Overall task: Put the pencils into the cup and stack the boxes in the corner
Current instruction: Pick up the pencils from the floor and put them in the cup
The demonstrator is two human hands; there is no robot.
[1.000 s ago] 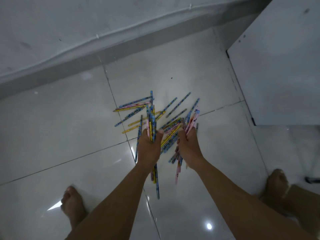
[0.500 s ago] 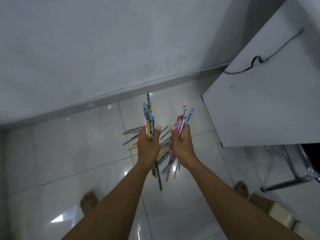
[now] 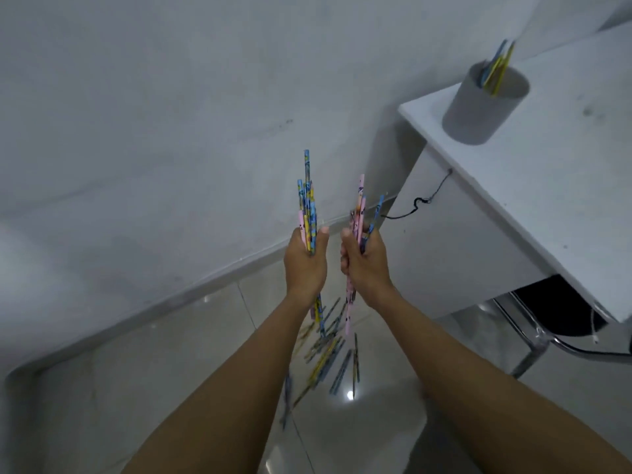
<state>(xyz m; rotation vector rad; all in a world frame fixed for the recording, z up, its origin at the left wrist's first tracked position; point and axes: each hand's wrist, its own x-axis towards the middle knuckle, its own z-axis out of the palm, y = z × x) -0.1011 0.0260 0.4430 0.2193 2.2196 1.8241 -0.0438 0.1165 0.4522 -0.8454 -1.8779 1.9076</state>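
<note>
Head view, looking down along two bare forearms. The left hand (image 3: pixel 305 265) is curled around a bundle of pencils (image 3: pixel 307 206) held upright, with the thumb lying alongside them. Their tops rise above the fist and their lower ends poke out beneath the wrist.

Just to its right, not touching, the right hand (image 3: pixel 364 265) grips a second bundle (image 3: pixel 359 206) the same way. Its pink and blue pencils fan slightly above the fingers.

Below both hands, between the forearms, loose pencils (image 3: pixel 328 350) lie scattered and blurred on the glossy floor (image 3: pixel 171 388).

Up and to the right of the right hand, well apart from it, a grey cup (image 3: pixel 478 111) stands near the corner of a white desk (image 3: pixel 547 200). A few leaning pencils (image 3: pixel 497 68) stick out of it. A dark cord (image 3: pixel 420 203) hangs against the desk's side panel, near the right hand. A metal frame (image 3: pixel 526 347) shows under the desk, lower right of that hand. Beyond both hands is a plain wall (image 3: pixel 154 114).
</note>
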